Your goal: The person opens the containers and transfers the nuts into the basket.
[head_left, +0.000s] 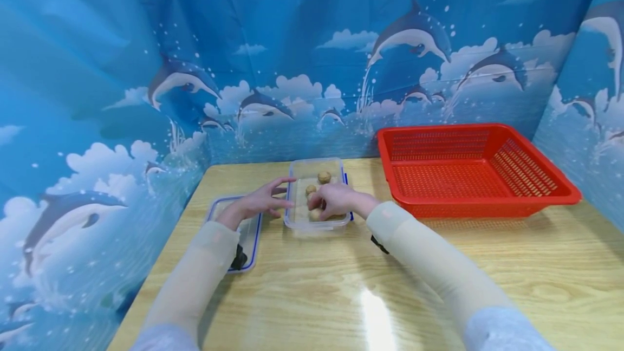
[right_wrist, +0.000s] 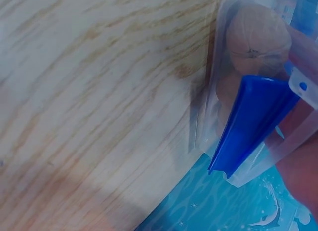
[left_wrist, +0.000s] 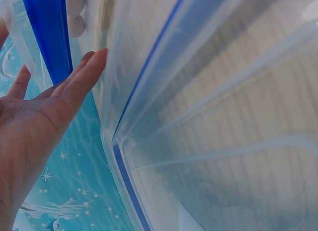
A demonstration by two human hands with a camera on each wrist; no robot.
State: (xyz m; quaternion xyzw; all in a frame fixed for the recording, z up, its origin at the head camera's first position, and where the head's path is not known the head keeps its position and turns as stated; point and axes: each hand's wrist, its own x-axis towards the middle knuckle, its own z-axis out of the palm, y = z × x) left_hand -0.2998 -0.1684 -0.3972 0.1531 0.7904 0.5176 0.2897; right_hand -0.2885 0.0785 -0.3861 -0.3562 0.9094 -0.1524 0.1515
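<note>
A clear plastic box (head_left: 298, 220) with blue side latches stands on the table with several walnuts (head_left: 324, 177) inside. My right hand (head_left: 336, 199) reaches into it, fingers curled down and pinching a walnut that they mostly cover. In the right wrist view another walnut (right_wrist: 258, 39) shows through the box wall, beside a hanging blue latch (right_wrist: 256, 124). My left hand (head_left: 255, 199) is at the box's left side, fingers spread and thumb apart, holding nothing. Beneath the left wrist lies a clear lid (head_left: 249, 234) with a blue seal, partly hidden by the arm.
A large red plastic basket (head_left: 458, 199) stands at the right back of the wooden table (head_left: 312, 297). Dolphin-printed blue curtains (head_left: 302, 42) hang behind and to the left. A small black object (head_left: 239, 259) shows by the left wrist, over the lid.
</note>
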